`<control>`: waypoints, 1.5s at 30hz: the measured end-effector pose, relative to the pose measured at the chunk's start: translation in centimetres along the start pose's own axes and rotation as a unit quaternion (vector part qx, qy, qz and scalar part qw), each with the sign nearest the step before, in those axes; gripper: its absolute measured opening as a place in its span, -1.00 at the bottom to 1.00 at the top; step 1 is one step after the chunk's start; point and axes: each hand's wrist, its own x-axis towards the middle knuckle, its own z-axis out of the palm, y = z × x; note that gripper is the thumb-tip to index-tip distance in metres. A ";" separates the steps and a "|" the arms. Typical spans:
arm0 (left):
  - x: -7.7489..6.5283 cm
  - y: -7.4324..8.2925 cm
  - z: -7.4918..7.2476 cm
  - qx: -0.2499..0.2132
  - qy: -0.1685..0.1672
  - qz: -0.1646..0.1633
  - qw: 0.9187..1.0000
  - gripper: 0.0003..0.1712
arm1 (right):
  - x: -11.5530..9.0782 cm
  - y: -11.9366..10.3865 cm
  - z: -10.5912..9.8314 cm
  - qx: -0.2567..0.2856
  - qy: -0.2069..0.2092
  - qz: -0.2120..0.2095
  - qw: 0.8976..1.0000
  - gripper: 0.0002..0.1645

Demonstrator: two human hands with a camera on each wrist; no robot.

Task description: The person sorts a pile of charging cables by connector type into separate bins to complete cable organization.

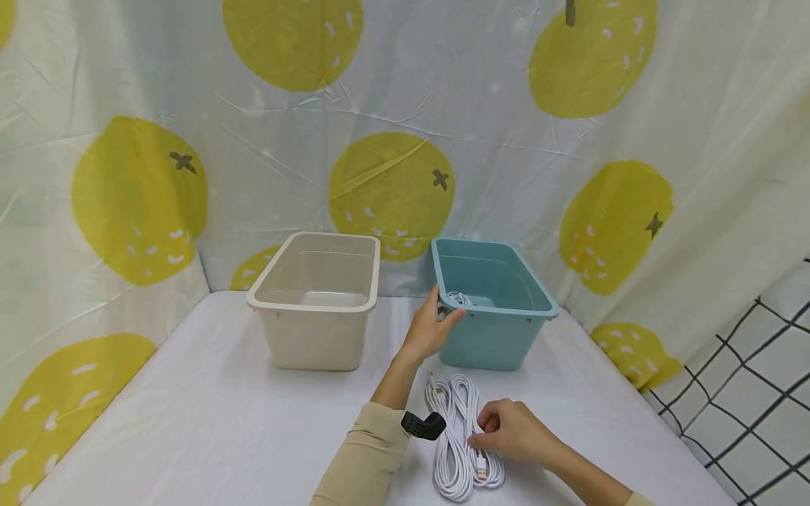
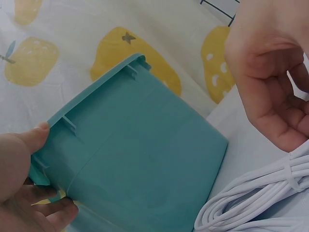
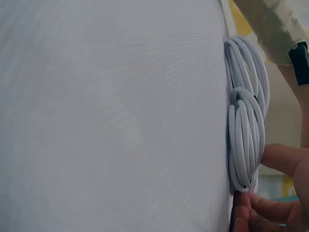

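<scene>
A teal bin [image 1: 490, 330] stands at the back of the white table, and a bit of white cable [image 1: 460, 298] shows inside it. My left hand [image 1: 443, 313] grips its near left corner, thumb over the rim [image 2: 53, 126] and fingers [image 2: 50, 212] curled below. Two coils of white cable [image 1: 460, 436] lie side by side in front of the bin. My right hand [image 1: 482, 430] rests on the right coil and pinches its strands; in the right wrist view its fingertips [image 3: 263, 210] close on the end of the coil [image 3: 246, 145].
A beige bin [image 1: 313, 309], nothing visible inside it, stands to the left of the teal one. A fruit-print curtain [image 1: 392, 140] closes off the back and both sides. The white table [image 1: 190, 422] reaches out to the left, and a checked cloth [image 1: 747, 393] hangs at the right.
</scene>
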 end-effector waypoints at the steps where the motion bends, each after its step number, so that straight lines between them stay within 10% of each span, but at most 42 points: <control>1: 0.0 0.0 0.0 0.000 0.000 0.000 1.000 -0.12 | 0.0 -0.1 0.0 0.011 0.001 0.006 1.000 -0.69; 18: -0.2 0.1 0.2 0.014 -0.010 -0.018 1.000 -0.07 | -0.8 1.4 -1.8 0.116 0.066 0.090 0.987 -0.79; 45: 0.0 0.3 -0.1 0.007 -0.009 -0.024 1.000 -0.06 | -1.6 0.6 -10.3 0.154 0.092 0.071 0.981 -0.71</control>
